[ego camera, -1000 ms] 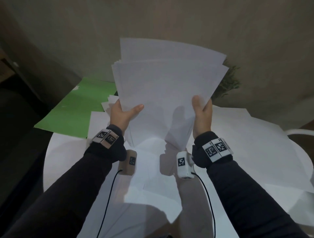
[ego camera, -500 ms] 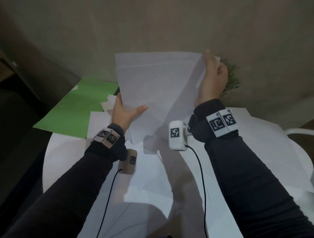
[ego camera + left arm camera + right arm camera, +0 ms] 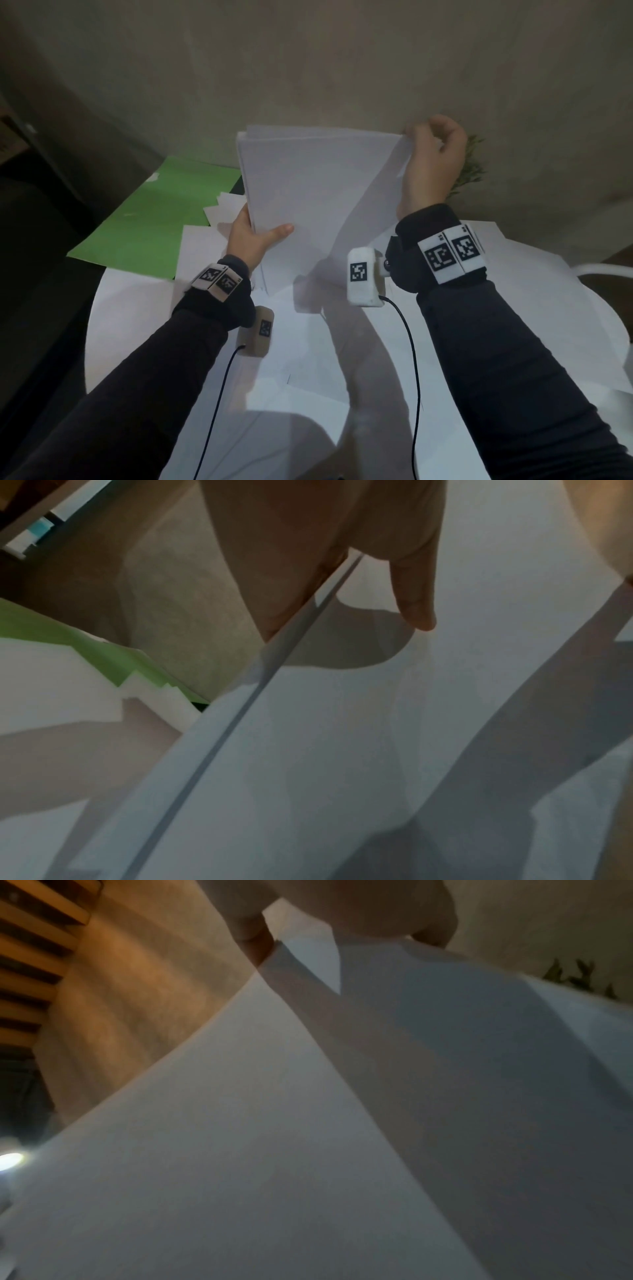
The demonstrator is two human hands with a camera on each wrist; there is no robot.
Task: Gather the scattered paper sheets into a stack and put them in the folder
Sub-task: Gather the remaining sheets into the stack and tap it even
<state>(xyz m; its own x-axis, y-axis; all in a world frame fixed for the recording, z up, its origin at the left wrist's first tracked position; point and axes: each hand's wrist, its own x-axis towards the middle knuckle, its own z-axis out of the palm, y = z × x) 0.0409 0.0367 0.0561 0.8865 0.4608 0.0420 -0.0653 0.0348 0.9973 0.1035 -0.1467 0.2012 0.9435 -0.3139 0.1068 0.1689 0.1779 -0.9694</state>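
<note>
Above a round white table [image 3: 102,342], a person holds a stack of white paper sheets [image 3: 318,192] tilted up off the surface; the left hand [image 3: 250,240] grips the stack's lower left edge, thumb laid flat across the front sheet and fingers hidden behind it; the left wrist view shows that thumb [image 3: 416,599] pressed on the paper and the sheet edges running beneath it; the right hand [image 3: 433,168] pinches the stack's upper right corner, fingers curled over the top edge, and the right wrist view shows a fingertip [image 3: 255,943] against that corner. One green folder [image 3: 154,219] lies open and flat on the table, to the left of the stack and just beyond the left hand; loose sheets [image 3: 219,212], their number impossible to count because they overlap, lie between folder and stack, with one corner resting on the green; more sheets [image 3: 548,325] cover the table to the stack's right and below it. One sprig of green foliage [image 3: 472,164] shows behind the right hand.
</note>
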